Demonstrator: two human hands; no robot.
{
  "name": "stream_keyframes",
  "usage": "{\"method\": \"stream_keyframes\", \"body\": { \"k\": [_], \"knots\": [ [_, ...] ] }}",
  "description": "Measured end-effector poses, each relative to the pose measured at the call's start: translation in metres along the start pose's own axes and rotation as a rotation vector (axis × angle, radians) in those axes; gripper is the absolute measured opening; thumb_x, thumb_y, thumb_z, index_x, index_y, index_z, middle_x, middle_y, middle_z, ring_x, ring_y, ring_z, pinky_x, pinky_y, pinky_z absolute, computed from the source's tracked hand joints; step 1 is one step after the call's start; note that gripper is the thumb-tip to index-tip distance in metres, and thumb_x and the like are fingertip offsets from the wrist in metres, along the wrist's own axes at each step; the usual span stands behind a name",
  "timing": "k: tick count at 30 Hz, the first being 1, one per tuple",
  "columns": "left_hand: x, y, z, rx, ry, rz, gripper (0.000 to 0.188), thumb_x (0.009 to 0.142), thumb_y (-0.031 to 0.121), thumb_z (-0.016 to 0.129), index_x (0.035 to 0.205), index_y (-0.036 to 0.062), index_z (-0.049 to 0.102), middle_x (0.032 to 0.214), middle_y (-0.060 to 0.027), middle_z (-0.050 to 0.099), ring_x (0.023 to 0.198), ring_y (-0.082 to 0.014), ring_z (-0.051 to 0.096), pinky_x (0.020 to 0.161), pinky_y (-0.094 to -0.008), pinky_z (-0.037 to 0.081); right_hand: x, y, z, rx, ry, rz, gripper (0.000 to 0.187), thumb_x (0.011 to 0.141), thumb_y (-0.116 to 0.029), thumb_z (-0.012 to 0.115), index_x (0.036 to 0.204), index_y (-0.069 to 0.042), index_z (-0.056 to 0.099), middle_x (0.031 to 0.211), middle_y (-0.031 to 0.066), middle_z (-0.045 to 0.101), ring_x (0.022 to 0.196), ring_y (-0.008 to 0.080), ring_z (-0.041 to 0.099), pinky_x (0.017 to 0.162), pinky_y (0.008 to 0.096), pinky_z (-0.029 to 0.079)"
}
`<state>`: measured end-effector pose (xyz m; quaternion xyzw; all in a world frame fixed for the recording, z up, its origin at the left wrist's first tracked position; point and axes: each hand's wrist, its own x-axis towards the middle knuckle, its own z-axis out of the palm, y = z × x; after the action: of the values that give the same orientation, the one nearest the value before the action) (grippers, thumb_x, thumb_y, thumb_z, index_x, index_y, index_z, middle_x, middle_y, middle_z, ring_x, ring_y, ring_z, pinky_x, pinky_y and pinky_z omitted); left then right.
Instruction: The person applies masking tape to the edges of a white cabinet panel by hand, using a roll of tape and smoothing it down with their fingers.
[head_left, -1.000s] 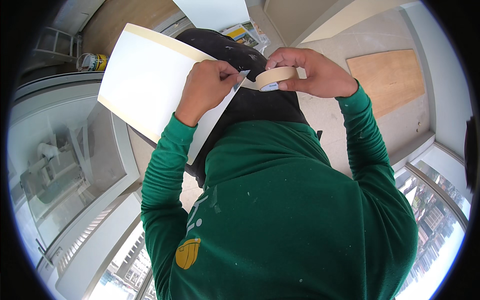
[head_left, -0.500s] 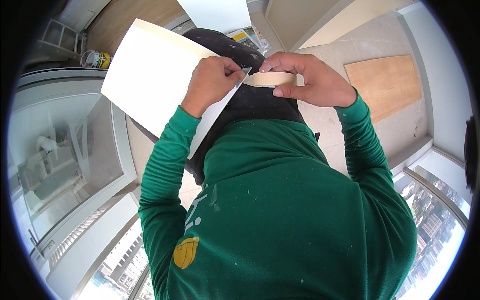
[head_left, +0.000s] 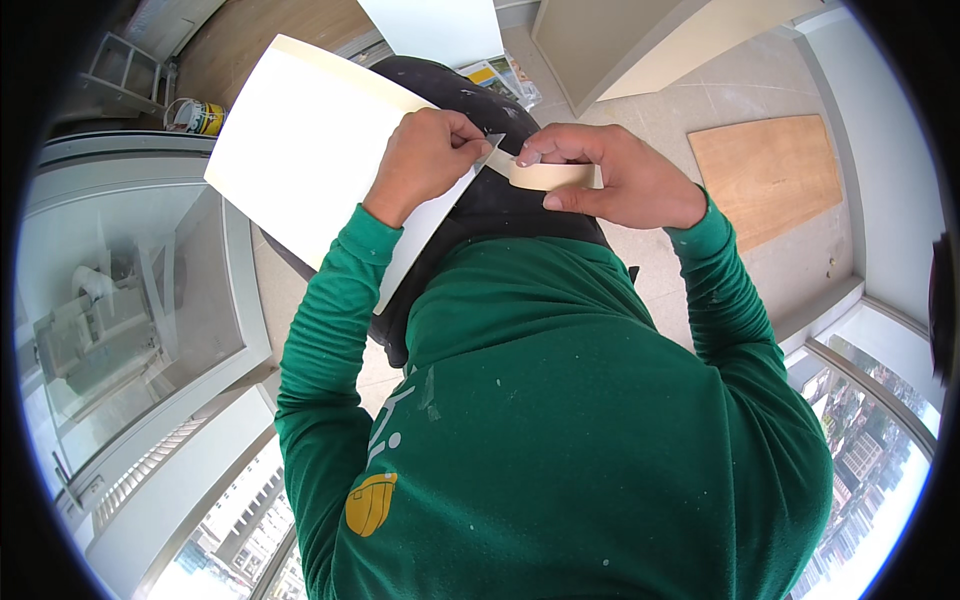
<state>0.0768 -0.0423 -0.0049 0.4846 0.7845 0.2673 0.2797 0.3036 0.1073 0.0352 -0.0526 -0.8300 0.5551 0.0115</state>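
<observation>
My left hand [head_left: 428,158] grips a large cream-white sheet [head_left: 310,160] by its right edge and pinches the loose end of the tape at that edge. My right hand [head_left: 615,175] holds a roll of beige masking tape [head_left: 545,175], with a short strip pulled from it toward the left hand. Both hands are close together in front of my chest. My green long sleeves and black trousers fill the middle of the view.
A plywood board [head_left: 768,175] lies on the tiled floor at the right. A paint can [head_left: 195,117] stands at the upper left near a glass partition [head_left: 130,290]. Printed papers [head_left: 500,75] lie ahead. Windows run along the lower left and lower right.
The two hands have drawn closer and the tape roll has tilted; the strip between roll and sheet edge is now shorter. The sheet has shifted slightly.
</observation>
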Motion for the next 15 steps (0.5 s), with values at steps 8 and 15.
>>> {"method": "stream_keyframes", "body": {
  "k": [8, 15],
  "knots": [
    [0.001, 0.001, 0.002, 0.053, 0.005, 0.048, 0.019, 0.091, 0.017, 0.082, 0.098, -0.0001, 0.082, 0.083, -0.0119, 0.080, 0.075, -0.0206, 0.076, 0.075, -0.0336, 0.060, 0.000, -0.004, 0.010, -0.043, 0.030, -0.008, 0.045, 0.092, -0.005, 0.080, 0.134, -0.007, 0.067, 0.128, 0.0110, 0.074, 0.121, 0.0279, 0.072, 0.108, 0.0399, 0.055],
    [0.001, 0.001, 0.000, 0.073, -0.004, 0.042, 0.017, 0.090, 0.016, 0.082, 0.098, 0.0009, 0.081, 0.083, -0.0115, 0.080, 0.075, -0.0213, 0.076, 0.075, -0.0339, 0.060, 0.001, -0.005, 0.014, -0.041, 0.059, -0.025, 0.043, 0.094, -0.003, 0.078, 0.135, -0.005, 0.066, 0.133, 0.0107, 0.072, 0.125, 0.0262, 0.070, 0.111, 0.0372, 0.052]
  ]
}}
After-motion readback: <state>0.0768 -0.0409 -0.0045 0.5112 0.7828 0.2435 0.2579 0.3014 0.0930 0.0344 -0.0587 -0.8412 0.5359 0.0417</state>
